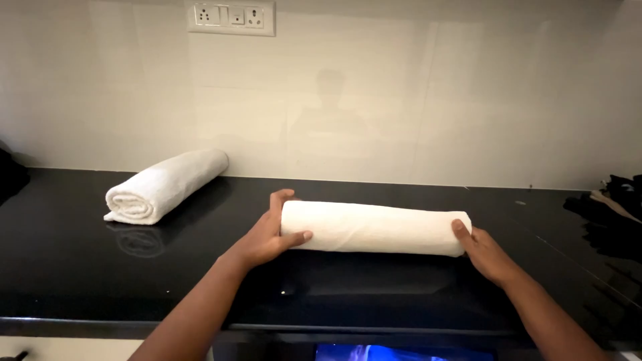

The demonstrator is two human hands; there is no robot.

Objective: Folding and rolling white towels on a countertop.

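Observation:
A white towel rolled into a long tight cylinder (374,229) lies across the middle of the black countertop (60,261). My left hand (271,234) cups its left end, thumb on the front and fingers curled over the back. My right hand (483,253) presses against its right end, thumb on top. A second rolled white towel (164,185), thicker and shorter, lies at an angle to the left near the wall, apart from both hands.
A glossy pale tiled wall (401,100) backs the counter, with a white switch and socket plate (231,17) high up. Dark objects sit at the far right (612,207) and far left (10,175) edges. The counter's front edge runs along the bottom.

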